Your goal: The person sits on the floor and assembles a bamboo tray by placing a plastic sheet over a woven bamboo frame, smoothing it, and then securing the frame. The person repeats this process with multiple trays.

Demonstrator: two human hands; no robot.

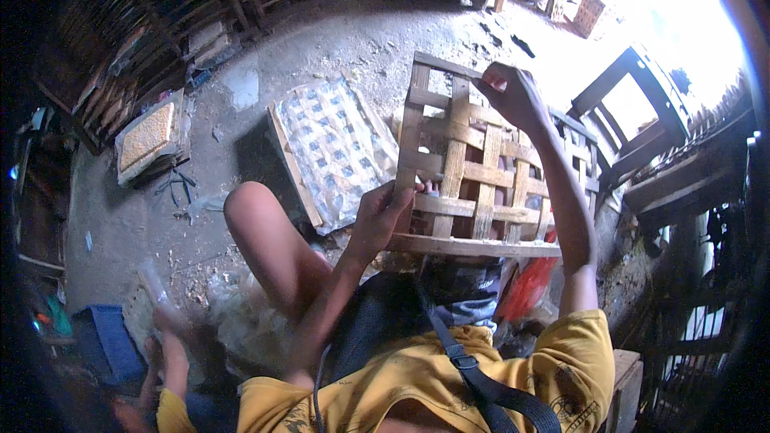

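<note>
A woven bamboo lattice tray with a wooden rim is held tilted up in front of me. My left hand is closed around its lower left side, thumb on the near face and fingertips showing through a gap. At the tray's top edge, my right hand is closed with fingers curled together; whether they grip the rim or something small cannot be made out. On the ground to the left of it lies a similar woven tray covered with clear plastic sheet.
A pale yellowish block in plastic lies at the left, a dark tool beside it. Another person's hand and a blue crate are at lower left. Red plastic lies below the tray; a wooden frame leans right.
</note>
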